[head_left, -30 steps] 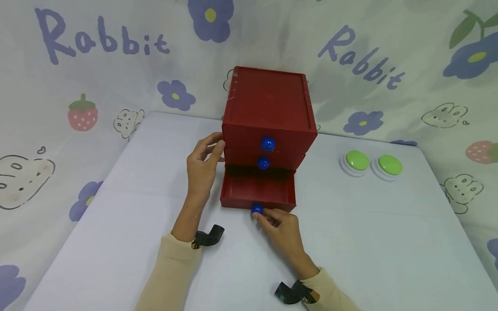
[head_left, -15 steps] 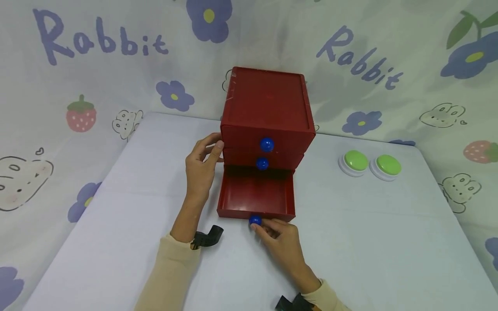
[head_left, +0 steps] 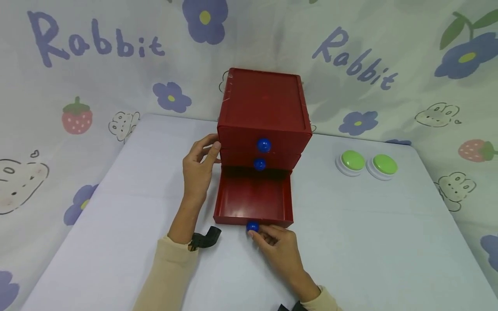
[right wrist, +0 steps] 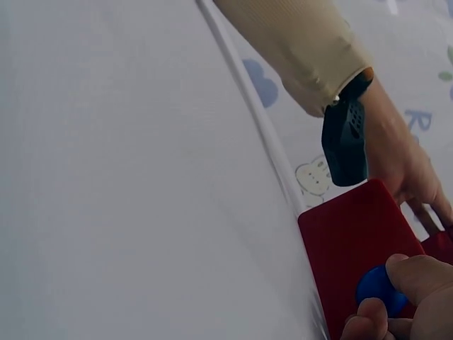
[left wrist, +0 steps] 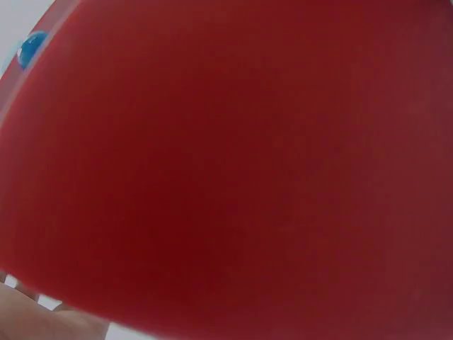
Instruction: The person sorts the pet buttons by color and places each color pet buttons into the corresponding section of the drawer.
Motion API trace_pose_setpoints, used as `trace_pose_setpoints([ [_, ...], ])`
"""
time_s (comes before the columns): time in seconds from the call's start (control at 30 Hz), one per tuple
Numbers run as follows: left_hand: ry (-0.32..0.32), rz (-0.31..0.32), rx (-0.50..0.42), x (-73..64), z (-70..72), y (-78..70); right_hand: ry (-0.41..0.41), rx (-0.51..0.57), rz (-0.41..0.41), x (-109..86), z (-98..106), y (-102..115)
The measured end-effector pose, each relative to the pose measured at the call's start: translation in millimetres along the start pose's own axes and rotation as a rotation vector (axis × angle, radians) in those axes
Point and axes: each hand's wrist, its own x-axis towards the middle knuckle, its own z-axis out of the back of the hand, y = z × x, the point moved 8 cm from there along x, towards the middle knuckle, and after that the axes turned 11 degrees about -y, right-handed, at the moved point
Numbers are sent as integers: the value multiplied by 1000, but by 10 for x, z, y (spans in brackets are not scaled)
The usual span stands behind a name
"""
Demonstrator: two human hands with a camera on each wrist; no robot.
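A red drawer cabinet (head_left: 264, 101) stands at the back of the table, its bottom drawer (head_left: 254, 198) pulled far out and bare inside. My right hand (head_left: 281, 250) pinches that drawer's round blue knob (head_left: 252, 226) between thumb and fingers; the right wrist view shows the knob (right wrist: 375, 289) between thumb and fingertips. My left hand (head_left: 197, 170) rests against the cabinet's left side, thumb at the front edge and fingers reaching along the side. Red plastic fills most of the left wrist view. The two upper drawers, each with a blue knob (head_left: 264, 145), are closed.
Two green push buttons (head_left: 352, 160) on white bases sit to the right of the cabinet. A white cloth (head_left: 369, 242) covers the table. Behind it hangs a patterned curtain (head_left: 249, 47) with flowers, rabbits and strawberries.
My right hand has drawn the bottom drawer toward me by its knob, so more of its inside shows. My left hand has stayed at the cabinet's side.
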Motion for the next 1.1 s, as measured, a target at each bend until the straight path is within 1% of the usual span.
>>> trace_pose_setpoints([
  [0.1, -1, 0, 5, -1, 10, 1, 26, -35, -7, -22, -8, 21],
  [0.17, -3, -1, 12, -1, 17, -1, 65, -79, -13, -35, -19, 38],
  [0.27, -8, -2, 19, -1, 28, -7, 155, -146, -28, -38, -16, 43],
  [0.33, -10, -3, 21, 0, 30, -12, 225, -162, -59, -17, 25, 11],
  [0.47, -11, 2, 16, 5, 20, -11, 402, -147, -128, 50, 214, -121],
  [0.53, -13, 5, 15, 5, 13, -7, 498, -124, -144, 82, 339, -201],
  [0.6, -14, 5, 13, 4, 7, -1, 561, -102, -151, 118, 485, -285],
  [0.63, -13, 6, 9, 3, 1, 1, 566, -91, -157, 145, 565, -334],
  [0.67, -11, 5, 8, 3, -4, 4, 547, -75, -160, 184, 651, -383],
  [0.7, -10, 5, 4, 2, -9, 7, 500, -61, -164, 235, 749, -436],
  [0.73, -9, 5, 2, 3, -12, 11, 431, -56, -158, 302, 852, -488],
  [0.77, -8, 6, 1, 3, -13, 16, 345, -51, -158, 373, 961, -544],
  [0.8, -7, 8, 1, 2, -13, 21, 241, -47, -158, 453, 1076, -603],
  [0.87, -8, 12, 3, 0, -8, 30, 12, -62, -130, 621, 1312, -717],
  [0.93, -9, 17, 4, 1, -11, 34, -192, -120, -82, 796, 1544, -808],
  [0.97, -10, 18, 5, 0, -11, 33, -273, -154, -56, 879, 1645, -852],
  [1.03, -11, 19, 6, -1, -13, 29, -396, -242, 0, 1031, 1816, -930],
  [1.1, -10, 16, 5, -2, -19, 21, -476, -324, 42, 1162, 1954, -995],
])
